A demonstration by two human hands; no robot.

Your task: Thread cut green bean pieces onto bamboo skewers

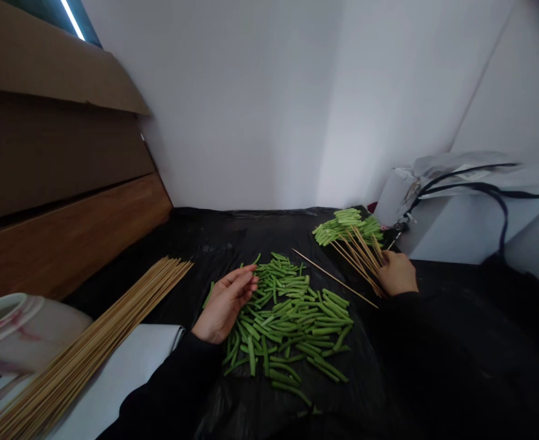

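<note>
My left hand (228,299) hovers at the left side of a loose pile of cut green beans (292,324). Its thumb and fingertips are pinched together; whether anything small sits between them I cannot make out. At the right, my right hand (396,273) is closed round the ends of several thin bamboo skewers (359,256). Their other ends reach toward rows of green beans (347,226) lying side by side at the back, apparently threaded on skewers. A single skewer (333,277) lies slantwise between the pile and my right hand.
A thick bundle of bamboo skewers (113,330) lies at the left, beside a white mug (26,330) with red markings. Black plastic sheeting (205,238) covers the table. A white box (457,220) with dark straps stands back right; a cardboard box (58,134) is at the left.
</note>
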